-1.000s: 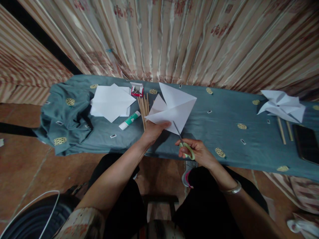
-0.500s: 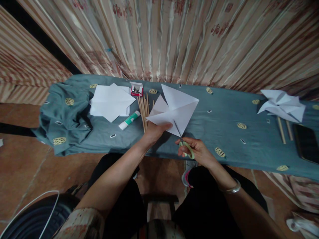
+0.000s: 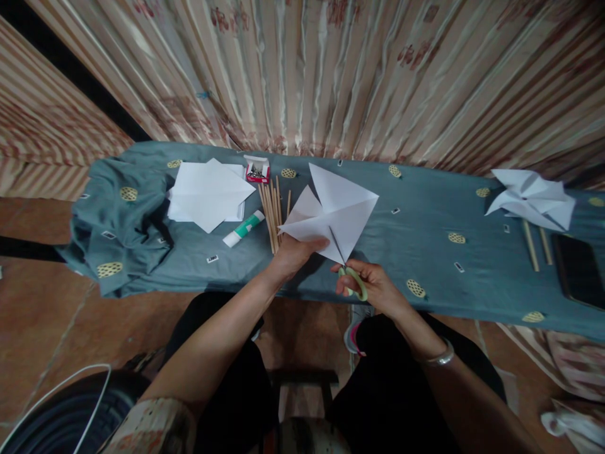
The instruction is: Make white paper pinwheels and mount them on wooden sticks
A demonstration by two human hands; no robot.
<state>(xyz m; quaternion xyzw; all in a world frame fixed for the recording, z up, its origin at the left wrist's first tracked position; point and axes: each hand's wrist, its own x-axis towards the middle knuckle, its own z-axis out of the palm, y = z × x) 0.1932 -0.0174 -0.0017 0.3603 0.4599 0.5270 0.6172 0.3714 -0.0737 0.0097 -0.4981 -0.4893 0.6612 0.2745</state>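
My left hand [image 3: 299, 252] grips a white sheet of paper [image 3: 347, 202] near its lower left edge, thumb on top. The paper has creases and slits running from its corners toward the middle. In my right hand [image 3: 366, 282] is a pair of scissors [image 3: 354, 284] with pale green handles, fingers through the loops. A blade lies over the paper's lower corner, pointing up and left toward the centre; the other blade is hidden beneath the sheet.
Wooden sticks [image 3: 270, 211], a glue stick [image 3: 244, 228], a small box of pins [image 3: 258, 170] and stacked white paper [image 3: 208, 195] lie to the left. Far right are white paper pinwheels [image 3: 532, 197] on sticks and a black phone [image 3: 579, 270]. A blue-green cloth [image 3: 425, 214] covers the narrow table.
The scissors and paper hold nearly the same pose, with the blade still along the lower corner. The whole view has shifted slightly.
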